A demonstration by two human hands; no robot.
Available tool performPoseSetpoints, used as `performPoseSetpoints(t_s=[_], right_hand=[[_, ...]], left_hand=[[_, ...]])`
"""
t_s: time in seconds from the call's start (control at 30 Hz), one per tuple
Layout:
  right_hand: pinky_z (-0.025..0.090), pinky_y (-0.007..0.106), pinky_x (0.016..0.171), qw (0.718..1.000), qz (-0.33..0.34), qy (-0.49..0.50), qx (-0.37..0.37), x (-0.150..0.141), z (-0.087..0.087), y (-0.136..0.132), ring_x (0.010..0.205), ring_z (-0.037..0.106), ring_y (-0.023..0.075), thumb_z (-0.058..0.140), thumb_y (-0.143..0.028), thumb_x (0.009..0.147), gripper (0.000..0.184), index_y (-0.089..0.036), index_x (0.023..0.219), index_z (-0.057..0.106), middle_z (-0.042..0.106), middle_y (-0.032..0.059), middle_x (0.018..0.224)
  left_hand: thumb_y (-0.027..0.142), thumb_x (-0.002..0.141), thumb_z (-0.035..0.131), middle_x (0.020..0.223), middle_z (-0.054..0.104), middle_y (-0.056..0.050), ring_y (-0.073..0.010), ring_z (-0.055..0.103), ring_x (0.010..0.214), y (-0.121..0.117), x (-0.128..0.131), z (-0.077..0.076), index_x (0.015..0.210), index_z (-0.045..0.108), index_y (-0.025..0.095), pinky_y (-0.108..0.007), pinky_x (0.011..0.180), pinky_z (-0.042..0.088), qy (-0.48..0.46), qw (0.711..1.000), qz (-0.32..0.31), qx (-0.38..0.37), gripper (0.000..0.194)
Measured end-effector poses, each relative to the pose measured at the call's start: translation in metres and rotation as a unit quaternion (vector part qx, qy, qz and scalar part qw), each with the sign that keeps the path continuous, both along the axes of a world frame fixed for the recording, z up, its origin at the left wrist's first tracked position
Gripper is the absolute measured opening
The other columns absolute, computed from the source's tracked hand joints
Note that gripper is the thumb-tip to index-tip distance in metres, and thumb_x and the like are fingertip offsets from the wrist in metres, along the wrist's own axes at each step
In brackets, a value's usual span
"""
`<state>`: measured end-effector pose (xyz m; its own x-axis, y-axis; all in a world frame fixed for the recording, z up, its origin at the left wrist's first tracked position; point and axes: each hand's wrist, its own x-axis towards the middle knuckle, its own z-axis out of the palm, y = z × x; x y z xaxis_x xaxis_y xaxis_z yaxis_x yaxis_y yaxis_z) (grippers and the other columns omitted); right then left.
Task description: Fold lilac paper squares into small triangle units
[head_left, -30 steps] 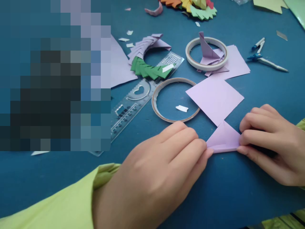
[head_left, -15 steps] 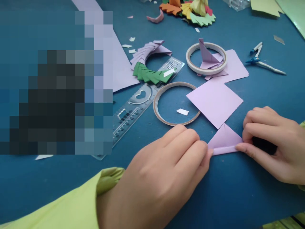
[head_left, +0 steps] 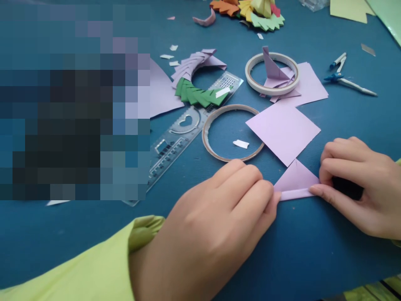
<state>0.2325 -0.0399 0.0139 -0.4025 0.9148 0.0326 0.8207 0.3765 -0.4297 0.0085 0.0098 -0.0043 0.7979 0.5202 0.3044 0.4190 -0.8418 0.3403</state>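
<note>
A small lilac paper triangle [head_left: 296, 180] lies on the blue table [head_left: 313, 259], its bottom edge folded up into a narrow strip. My left hand [head_left: 216, 217], fingers curled together, pinches the strip's left end. My right hand [head_left: 360, 184], also curled, presses its thumb on the right end. Both hands rest on the table. A flat lilac paper square [head_left: 282, 129] lies just behind the triangle, touching its tip.
Behind the hands lie an empty tape ring [head_left: 233, 133], a clear ruler [head_left: 178, 138], a lilac-and-green folded paper arc [head_left: 196, 79], a tape roll [head_left: 272, 73] holding lilac pieces, and a blue compass [head_left: 344, 77]. Colourful folded paper [head_left: 250, 10] sits at the far edge.
The bottom strip of the triangle has been pressed flatter. My right thumb slid along the fold's right end. The hands otherwise stay in place.
</note>
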Motion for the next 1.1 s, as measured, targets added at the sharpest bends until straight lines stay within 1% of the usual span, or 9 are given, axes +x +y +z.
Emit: performPoseSetpoints(t_s=[0.17,0.3,0.4,0.5,0.6,0.8,0.87,0.93,1.1], right_hand=[[0.031,0.032,0.065,1.000,-0.002,-0.006,0.001,0.001,0.001,0.001,0.070,0.043,0.0164,0.048,-0.024,0.093,0.023,-0.019,0.071,0.049,0.046,0.0011,0.075],[0.032,0.033,0.063,0.999,0.007,-0.019,0.032,0.002,-0.001,0.000,0.068,0.042,0.0163,0.049,-0.024,0.092,0.019,-0.018,0.074,0.049,0.046,0.0017,0.075],[0.032,0.036,0.061,0.989,0.082,-0.045,0.118,0.003,-0.006,-0.002,0.068,0.042,0.0183,0.044,-0.017,0.094,0.010,-0.017,0.095,0.054,0.049,0.0032,0.076],[0.034,0.038,0.062,0.970,0.174,-0.047,0.164,0.004,-0.007,-0.004,0.071,0.045,0.0201,0.034,-0.010,0.095,0.024,-0.016,0.107,0.055,0.054,0.0049,0.078],[0.034,0.039,0.061,0.968,0.192,-0.050,0.151,0.006,-0.004,-0.007,0.073,0.047,0.0204,0.035,-0.011,0.095,0.024,-0.014,0.091,0.058,0.056,0.0067,0.079],[0.034,0.038,0.057,0.957,0.213,-0.093,0.175,0.012,0.002,-0.009,0.064,0.040,0.0173,0.052,-0.010,0.086,0.023,-0.019,0.065,0.053,0.043,0.0016,0.066],[0.035,0.039,0.057,0.951,0.214,-0.098,0.199,0.015,0.001,-0.008,0.064,0.042,0.0178,0.053,-0.009,0.085,0.022,-0.018,0.065,0.055,0.043,0.0021,0.066],[0.038,0.040,0.058,0.947,0.216,-0.090,0.222,0.019,0.000,-0.005,0.067,0.046,0.0194,0.053,-0.010,0.085,0.014,-0.016,0.073,0.059,0.046,0.0036,0.067],[0.045,0.037,0.064,0.967,0.169,-0.014,0.192,0.018,-0.003,0.000,0.075,0.053,0.0190,0.052,-0.013,0.089,0.022,-0.010,0.109,0.058,0.061,0.0082,0.083]], left_hand=[[0.012,0.093,0.046,0.072,0.054,-0.004,-0.0183,0.047,0.066,0.000,0.000,0.000,0.084,0.062,0.014,-0.032,0.058,0.039,0.000,1.000,-0.014,0.006,0.019],[0.011,0.098,0.032,0.071,0.053,-0.003,-0.0175,0.044,0.062,0.001,-0.001,0.003,0.098,0.065,0.015,-0.031,0.053,0.035,-0.009,0.995,-0.086,0.040,0.033],[0.011,0.097,0.034,0.065,0.051,-0.003,-0.0170,0.041,0.058,0.001,-0.003,0.005,0.094,0.067,0.010,-0.031,0.049,0.032,0.009,0.994,-0.101,0.043,0.033],[0.008,0.091,0.041,0.065,0.051,-0.004,-0.0178,0.040,0.057,0.000,-0.006,0.006,0.095,0.066,0.006,-0.032,0.048,0.034,0.020,0.991,-0.123,0.047,0.025],[0.008,0.086,0.045,0.067,0.053,-0.006,-0.0200,0.043,0.059,-0.004,-0.009,0.004,0.096,0.064,0.005,-0.035,0.048,0.036,0.024,0.989,-0.132,0.067,0.022],[0.012,0.085,0.044,0.063,0.052,-0.006,-0.0207,0.046,0.058,-0.007,-0.010,0.003,0.068,0.057,0.016,-0.036,0.047,0.039,-0.015,0.987,-0.104,0.119,0.022],[0.013,0.086,0.045,0.066,0.054,-0.006,-0.0212,0.049,0.062,-0.006,-0.012,0.003,0.077,0.061,0.013,-0.038,0.052,0.045,-0.019,0.985,-0.113,0.132,0.018],[0.011,0.083,0.050,0.078,0.060,-0.009,-0.0242,0.055,0.077,-0.006,-0.015,0.005,0.093,0.063,0.008,-0.041,0.064,0.051,-0.040,0.984,-0.108,0.137,0.017],[0.030,0.088,0.054,0.098,0.065,-0.006,-0.0268,0.060,0.095,-0.013,-0.017,0.006,0.100,0.065,0.023,-0.046,0.078,0.055,-0.047,0.993,-0.063,0.090,0.018]])
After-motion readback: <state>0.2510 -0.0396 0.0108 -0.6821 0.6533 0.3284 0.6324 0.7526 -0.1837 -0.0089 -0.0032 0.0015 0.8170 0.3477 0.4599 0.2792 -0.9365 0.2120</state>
